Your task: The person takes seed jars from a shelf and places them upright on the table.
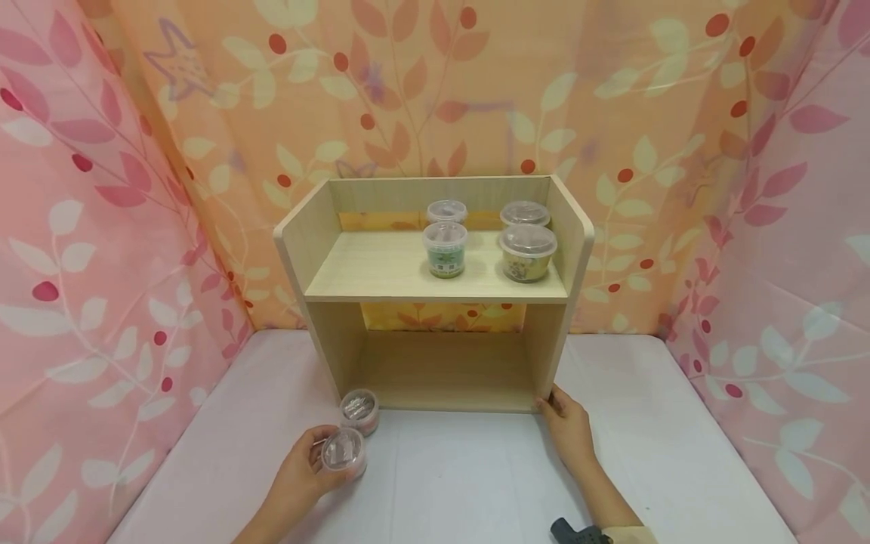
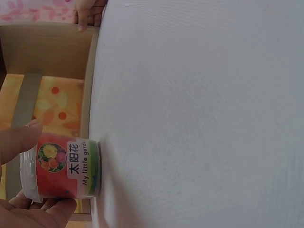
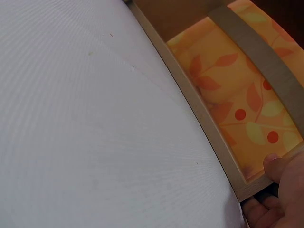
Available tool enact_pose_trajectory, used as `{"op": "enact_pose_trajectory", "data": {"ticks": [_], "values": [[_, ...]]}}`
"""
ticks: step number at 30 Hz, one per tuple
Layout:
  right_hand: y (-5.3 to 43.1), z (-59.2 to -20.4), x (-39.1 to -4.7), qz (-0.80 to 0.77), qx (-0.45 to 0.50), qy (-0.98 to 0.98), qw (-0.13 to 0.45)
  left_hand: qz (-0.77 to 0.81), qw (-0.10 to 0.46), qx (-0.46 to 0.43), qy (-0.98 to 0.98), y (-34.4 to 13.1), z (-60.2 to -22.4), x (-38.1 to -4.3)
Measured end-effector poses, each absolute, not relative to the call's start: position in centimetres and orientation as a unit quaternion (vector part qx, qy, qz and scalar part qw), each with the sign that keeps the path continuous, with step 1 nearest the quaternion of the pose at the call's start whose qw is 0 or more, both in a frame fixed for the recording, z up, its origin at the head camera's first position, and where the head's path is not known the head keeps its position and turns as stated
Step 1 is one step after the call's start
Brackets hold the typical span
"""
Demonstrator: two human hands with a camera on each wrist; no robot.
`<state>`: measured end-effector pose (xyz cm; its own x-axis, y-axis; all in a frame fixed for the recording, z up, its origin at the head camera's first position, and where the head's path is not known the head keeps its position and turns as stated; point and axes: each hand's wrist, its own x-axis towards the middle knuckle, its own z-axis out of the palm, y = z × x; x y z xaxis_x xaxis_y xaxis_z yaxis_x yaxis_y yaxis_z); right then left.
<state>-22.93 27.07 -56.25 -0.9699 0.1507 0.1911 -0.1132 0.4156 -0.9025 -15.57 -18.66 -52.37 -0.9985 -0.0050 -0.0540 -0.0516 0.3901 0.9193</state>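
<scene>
My left hand (image 1: 299, 472) grips a small clear-lidded plastic cup (image 1: 343, 453) between thumb and fingers at the front left of the table. In the left wrist view this cup (image 2: 61, 168) has a red label with a flower picture and "My little garden". A similar lidded cup (image 1: 360, 408) stands just behind it, by the lower left front corner of a pale wooden two-tier shelf (image 1: 435, 299). My right hand (image 1: 571, 431) holds the shelf's lower right front corner; in the right wrist view its thumb (image 3: 274, 166) lies on the panel, fingers partly hidden.
On the upper tier, two narrow cups with green labels (image 1: 445, 261) stand one behind the other. Right of them are two wider lidded tubs (image 1: 527, 257), also in a row. A white-covered table (image 1: 462, 483) lies below, with patterned curtains (image 1: 435, 91) behind and at both sides.
</scene>
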Motion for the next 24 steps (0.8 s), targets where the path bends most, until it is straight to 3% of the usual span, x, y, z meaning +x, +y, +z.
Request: {"op": "enact_pose_trajectory", "data": {"ticks": [24], "values": [[27.08, -56.56, -23.07, 0.527, -0.013, -0.838, 0.144, 0.511, 0.015, -0.004, 0.860, -18.72, -52.16, -15.67]]}}
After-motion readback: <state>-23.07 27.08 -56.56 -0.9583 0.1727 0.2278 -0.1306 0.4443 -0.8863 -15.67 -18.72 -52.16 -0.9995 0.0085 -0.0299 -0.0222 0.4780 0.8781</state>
